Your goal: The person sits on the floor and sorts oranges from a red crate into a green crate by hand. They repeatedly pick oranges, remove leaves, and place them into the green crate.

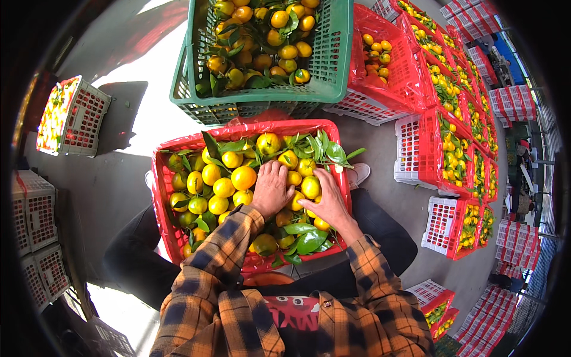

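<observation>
A crate lined with red plastic film [250, 129] stands between my knees, filled with yellow-orange citrus fruit [224, 187] and green leaves [312, 241]. My left hand [271, 187] lies palm down on the fruit near the middle of the crate, its fingertips pointing away from me; what is under the palm is hidden. Just right of it, my right hand [328, 198] rests with thumb and fingers spread around a yellow citrus fruit [311, 187]. Whether it grips that fruit is not certain. Leafy sprigs [335, 152] lie over the crate's far right corner.
Beyond the crate stands a green plastic crate [335, 62] of leafy citrus, with a red-lined crate [408, 82] beside it, partly filled. Rows of filled crates [412, 149] run along the right. A white crate [84, 118] stands at left, near stacked crates [42, 209].
</observation>
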The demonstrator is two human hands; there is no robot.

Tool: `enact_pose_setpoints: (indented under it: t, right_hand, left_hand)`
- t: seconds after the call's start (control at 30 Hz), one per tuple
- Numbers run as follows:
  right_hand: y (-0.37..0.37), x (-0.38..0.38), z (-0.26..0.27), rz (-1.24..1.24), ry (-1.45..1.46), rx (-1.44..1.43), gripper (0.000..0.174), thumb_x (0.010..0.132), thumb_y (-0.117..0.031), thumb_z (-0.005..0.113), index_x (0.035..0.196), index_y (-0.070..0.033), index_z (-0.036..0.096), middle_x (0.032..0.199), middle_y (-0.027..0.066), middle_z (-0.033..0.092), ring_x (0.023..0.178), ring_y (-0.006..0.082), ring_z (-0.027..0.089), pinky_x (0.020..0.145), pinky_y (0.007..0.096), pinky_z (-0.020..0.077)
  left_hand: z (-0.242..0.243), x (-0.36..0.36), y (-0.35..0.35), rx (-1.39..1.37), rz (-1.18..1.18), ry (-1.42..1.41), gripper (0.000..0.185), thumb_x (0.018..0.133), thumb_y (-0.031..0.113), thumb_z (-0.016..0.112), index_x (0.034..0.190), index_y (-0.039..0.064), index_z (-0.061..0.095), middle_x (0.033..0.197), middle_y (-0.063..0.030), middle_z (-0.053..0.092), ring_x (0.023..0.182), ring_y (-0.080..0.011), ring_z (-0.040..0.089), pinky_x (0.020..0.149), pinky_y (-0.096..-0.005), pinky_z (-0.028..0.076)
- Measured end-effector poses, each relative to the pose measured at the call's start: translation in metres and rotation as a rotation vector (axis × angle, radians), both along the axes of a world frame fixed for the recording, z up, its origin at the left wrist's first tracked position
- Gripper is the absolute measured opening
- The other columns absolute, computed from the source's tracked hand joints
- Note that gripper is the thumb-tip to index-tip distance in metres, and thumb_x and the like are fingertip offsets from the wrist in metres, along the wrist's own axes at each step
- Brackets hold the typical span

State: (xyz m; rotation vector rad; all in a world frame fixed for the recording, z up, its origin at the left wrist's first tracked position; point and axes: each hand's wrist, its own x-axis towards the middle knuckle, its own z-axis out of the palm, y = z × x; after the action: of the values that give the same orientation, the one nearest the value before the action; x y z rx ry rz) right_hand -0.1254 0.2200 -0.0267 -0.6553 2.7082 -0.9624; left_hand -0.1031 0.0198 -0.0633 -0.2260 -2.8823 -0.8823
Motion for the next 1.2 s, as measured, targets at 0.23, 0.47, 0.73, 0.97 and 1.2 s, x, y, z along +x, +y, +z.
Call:
enact_pose_setpoints:
  t: [0.23, 0.47, 0.73, 0.97, 1.2]
  right_hand:
    - [-0.072, -0.033, 0.013, 0.316, 0.140, -0.085, 0.049, 0.079, -0.016, 0.076, 0.125, -0.005, 0.061, 0.120, 0.0124, 0.064, 0.117, 0.0305, 0.058, 0.101, 0.0427, 0.0445]
    - [-0.082, -0.010, -0.002, 0.403, 0.222, 0.248, 0.055, 0.067, -0.025, 0.086, 0.109, -0.008, 0.055, 0.104, 0.0122, 0.057, 0.104, 0.0304, 0.055, 0.096, 0.0438, 0.0397]
    - [-0.071, -0.014, 0.013, 0.312, 0.191, 0.264, 0.054, 0.070, -0.019, 0.083, 0.115, -0.002, 0.056, 0.110, 0.0144, 0.056, 0.107, 0.0345, 0.055, 0.097, 0.0454, 0.0430]
    - [-0.130, -0.050, 0.001, 0.178, 0.112, 0.040, 0.021, 0.091, -0.021, 0.066, 0.095, -0.001, 0.071, 0.094, 0.0152, 0.068, 0.091, 0.0344, 0.067, 0.077, 0.0466, 0.0533]
    - [-0.165, -0.060, -0.010, 0.108, -0.175, 0.420, 0.039, 0.094, -0.036, 0.058, 0.088, -0.001, 0.075, 0.090, 0.0247, 0.072, 0.087, 0.0426, 0.070, 0.078, 0.0522, 0.0543]
  left_hand:
    - [0.030, 0.020, -0.061, 0.839, 0.499, 0.197, 0.037, 0.086, -0.003, 0.058, 0.123, -0.001, 0.055, 0.117, -0.0173, 0.059, 0.110, -0.0336, 0.059, 0.101, -0.0415, 0.045]
    - [0.010, 0.041, -0.081, 0.272, 0.256, -0.040, 0.053, 0.070, 0.000, 0.077, 0.120, 0.008, 0.061, 0.126, -0.0141, 0.057, 0.116, -0.0378, 0.051, 0.100, -0.0451, 0.044]
    - [0.003, 0.015, -0.042, 0.285, -0.042, -0.076, 0.049, 0.072, 0.016, 0.079, 0.115, 0.004, 0.060, 0.117, -0.0136, 0.058, 0.111, -0.0368, 0.052, 0.098, -0.0450, 0.043]
    - [0.022, 0.011, -0.067, -0.097, 0.284, 0.044, 0.052, 0.080, 0.036, 0.077, 0.122, 0.009, 0.061, 0.147, -0.0174, 0.044, 0.145, -0.0376, 0.031, 0.119, -0.0553, 0.021]
    - [-0.010, 0.034, -0.093, 0.148, 0.319, -0.165, 0.072, 0.071, 0.047, 0.084, 0.127, 0.012, 0.057, 0.161, -0.0139, 0.031, 0.152, -0.0369, 0.020, 0.120, -0.0589, 0.013]
